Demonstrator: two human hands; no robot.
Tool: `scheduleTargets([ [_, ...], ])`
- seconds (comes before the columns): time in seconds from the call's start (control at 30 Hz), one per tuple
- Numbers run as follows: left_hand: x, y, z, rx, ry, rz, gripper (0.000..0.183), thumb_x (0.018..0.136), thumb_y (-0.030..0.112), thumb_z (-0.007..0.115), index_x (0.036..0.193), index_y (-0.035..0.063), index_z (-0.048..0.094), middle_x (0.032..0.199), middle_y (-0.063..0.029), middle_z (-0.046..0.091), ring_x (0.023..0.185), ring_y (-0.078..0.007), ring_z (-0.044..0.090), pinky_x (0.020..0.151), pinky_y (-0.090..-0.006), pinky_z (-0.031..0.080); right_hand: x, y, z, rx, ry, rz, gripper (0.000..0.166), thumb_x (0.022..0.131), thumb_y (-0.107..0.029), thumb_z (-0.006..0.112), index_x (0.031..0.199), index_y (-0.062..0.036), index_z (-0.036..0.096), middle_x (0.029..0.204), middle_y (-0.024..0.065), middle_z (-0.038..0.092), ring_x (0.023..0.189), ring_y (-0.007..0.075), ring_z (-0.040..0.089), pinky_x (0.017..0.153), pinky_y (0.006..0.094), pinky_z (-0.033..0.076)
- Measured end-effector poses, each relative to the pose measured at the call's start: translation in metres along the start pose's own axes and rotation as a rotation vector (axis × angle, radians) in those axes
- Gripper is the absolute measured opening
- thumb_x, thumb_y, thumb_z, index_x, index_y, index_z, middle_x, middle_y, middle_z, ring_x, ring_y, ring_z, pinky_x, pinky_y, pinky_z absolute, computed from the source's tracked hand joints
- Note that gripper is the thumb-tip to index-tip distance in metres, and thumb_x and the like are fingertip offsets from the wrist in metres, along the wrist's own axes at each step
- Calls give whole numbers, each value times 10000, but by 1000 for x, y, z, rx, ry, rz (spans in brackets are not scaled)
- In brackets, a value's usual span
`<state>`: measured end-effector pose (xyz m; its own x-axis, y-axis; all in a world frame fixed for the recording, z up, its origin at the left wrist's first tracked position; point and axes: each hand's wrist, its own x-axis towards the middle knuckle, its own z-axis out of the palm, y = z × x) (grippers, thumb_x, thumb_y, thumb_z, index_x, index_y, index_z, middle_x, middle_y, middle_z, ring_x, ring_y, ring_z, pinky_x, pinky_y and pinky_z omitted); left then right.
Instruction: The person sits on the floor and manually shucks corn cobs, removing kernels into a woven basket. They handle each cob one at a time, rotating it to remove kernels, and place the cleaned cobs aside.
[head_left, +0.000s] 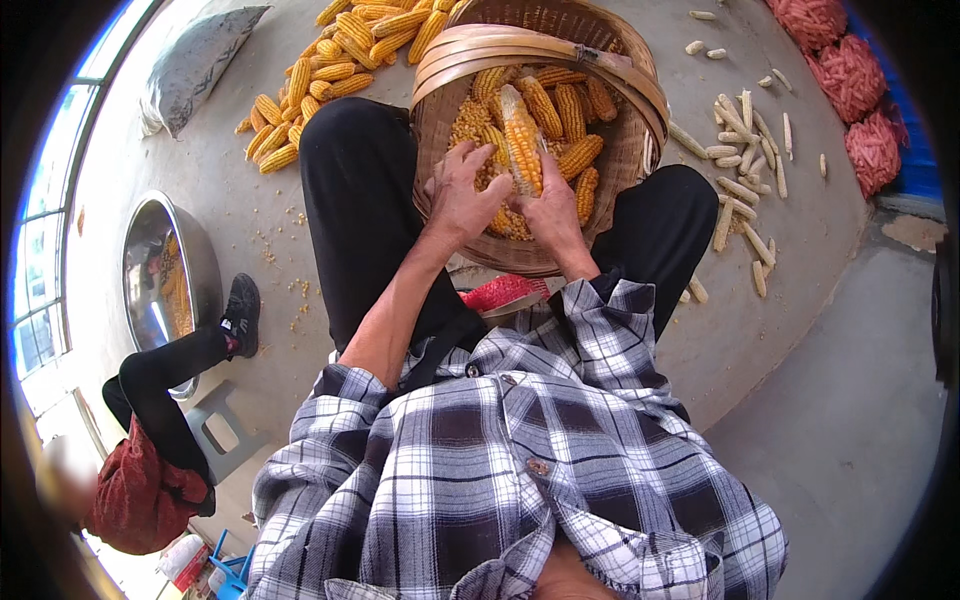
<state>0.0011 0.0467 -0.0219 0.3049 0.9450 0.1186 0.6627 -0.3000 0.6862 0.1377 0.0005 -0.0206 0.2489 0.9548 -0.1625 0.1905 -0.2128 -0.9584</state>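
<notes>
A woven basket (622, 165) with a broad split-bamboo handle (495, 46) stands between my knees. Inside lie several yellow corn cobs (570, 112) and loose kernels (466, 120). My right hand (553, 210) grips a partly shelled corn cob (521, 142), its pale bare end pointing up and away from me. Beside it, my left hand (466, 191) has its fingers spread and curved over the kernels, with the thumb close to the held cob. Whether that thumb touches the cob is hard to tell.
Whole corn cobs (352, 45) are heaped beyond my left knee. Stripped cobs (742, 150) lie scattered at right, near red mesh sacks (847, 75). At left are a filled sack (196, 71), a steel basin (206, 262), a grey stool (217, 431) and a seated person (150, 480).
</notes>
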Motion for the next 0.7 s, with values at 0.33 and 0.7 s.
scheduleTargets([
  [0.33, -5, 13, 6, -716, -298, -334, 224, 826, 166, 431, 852, -24, 547, 660, -26, 528, 518, -108, 483, 447, -271, 371, -14, -4, 8, -295, -28, -294, 629, 733, -17, 568, 1316, -82, 343, 996, 264, 584, 947, 425, 576, 769, 420, 470],
  [0.7, -4, 27, -15, -981, -292, -572, 232, 847, 167, 430, 930, -16, 547, 667, -50, 531, 533, -104, 492, 429, -273, 368, -7, -2, 4, 105, -141, 47, 619, 716, -15, 574, 1303, -65, 383, 1065, 184, 591, 983, 257, 599, 838, 333, 456],
])
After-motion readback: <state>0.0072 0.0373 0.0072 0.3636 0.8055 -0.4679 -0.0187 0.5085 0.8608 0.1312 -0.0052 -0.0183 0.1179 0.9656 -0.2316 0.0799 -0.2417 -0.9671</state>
